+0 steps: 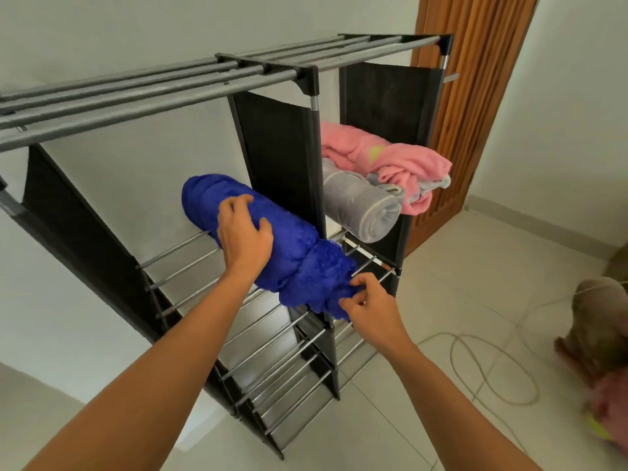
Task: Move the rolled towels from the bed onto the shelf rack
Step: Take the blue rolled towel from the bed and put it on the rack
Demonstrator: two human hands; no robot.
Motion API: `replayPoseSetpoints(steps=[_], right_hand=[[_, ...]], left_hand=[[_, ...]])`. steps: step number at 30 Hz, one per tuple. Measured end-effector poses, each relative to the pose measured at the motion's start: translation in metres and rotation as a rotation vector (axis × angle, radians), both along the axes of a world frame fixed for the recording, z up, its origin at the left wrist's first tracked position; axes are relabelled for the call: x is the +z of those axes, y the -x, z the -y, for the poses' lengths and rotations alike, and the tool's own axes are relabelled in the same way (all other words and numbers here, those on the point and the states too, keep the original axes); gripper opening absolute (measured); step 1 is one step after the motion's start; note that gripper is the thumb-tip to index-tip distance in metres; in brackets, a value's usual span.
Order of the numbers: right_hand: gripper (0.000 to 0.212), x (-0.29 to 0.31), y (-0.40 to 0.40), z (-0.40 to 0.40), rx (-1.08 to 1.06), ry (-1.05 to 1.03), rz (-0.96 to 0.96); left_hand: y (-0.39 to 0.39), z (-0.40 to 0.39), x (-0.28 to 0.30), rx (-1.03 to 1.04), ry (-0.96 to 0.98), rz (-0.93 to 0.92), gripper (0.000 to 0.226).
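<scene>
A black shelf rack (275, 154) with metal bars stands against the white wall. A rolled blue towel (292, 253) lies across the bars of its upper left compartment, its near end sticking out over the front. My left hand (243, 234) presses down on the middle of the roll. My right hand (365, 305) pinches the loose near end of the blue towel. In the upper right compartment a rolled grey towel (360, 205) lies with a pink towel (387, 158) on top of it.
A wooden slatted door (475, 96) stands behind the rack on the right. A pale cable (489, 368) loops over the tiled floor. A person crouches at the right edge (601, 321). Lower rack shelves (289, 365) hold nothing.
</scene>
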State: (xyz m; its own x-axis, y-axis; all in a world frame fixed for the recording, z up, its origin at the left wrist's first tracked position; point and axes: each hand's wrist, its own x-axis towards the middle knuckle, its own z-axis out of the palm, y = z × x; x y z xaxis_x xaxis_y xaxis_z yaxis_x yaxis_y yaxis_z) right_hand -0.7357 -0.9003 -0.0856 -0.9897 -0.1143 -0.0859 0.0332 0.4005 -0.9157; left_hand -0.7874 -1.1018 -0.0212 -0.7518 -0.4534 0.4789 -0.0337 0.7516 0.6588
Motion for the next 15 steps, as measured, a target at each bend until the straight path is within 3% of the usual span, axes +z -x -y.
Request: replayPoseSetpoints(steps=[3,5,7,11,13,15], right_hand=[[0.023,-0.008,-0.013,-0.038,-0.152,0.020,0.062],[0.023,-0.018,-0.030,-0.077,-0.287,0.001,0.119],[0.027,-0.030,-0.056,-0.124,-0.448,-0.024,0.169],[0.026,-0.044,-0.134,-0.222,-0.748,-0.003,0.235],[0.022,-0.046,-0.187,-0.268,-0.891,0.037,0.252],[0.019,-0.048,-0.247,-0.309,-1.053,0.062,0.255]], left_hand=[[-0.023,-0.056,0.009,-0.338,-0.003,-0.154,0.025],[-0.036,-0.097,0.007,-0.589,-0.051,-0.076,0.016],[-0.040,-0.147,-0.003,-0.786,-0.068,0.147,0.016],[-0.054,-0.253,-0.050,-1.102,0.064,0.767,0.023],[-0.080,-0.309,-0.071,-1.246,0.141,0.891,0.016],[-0.117,-0.366,-0.077,-1.351,0.086,0.956,0.003]])
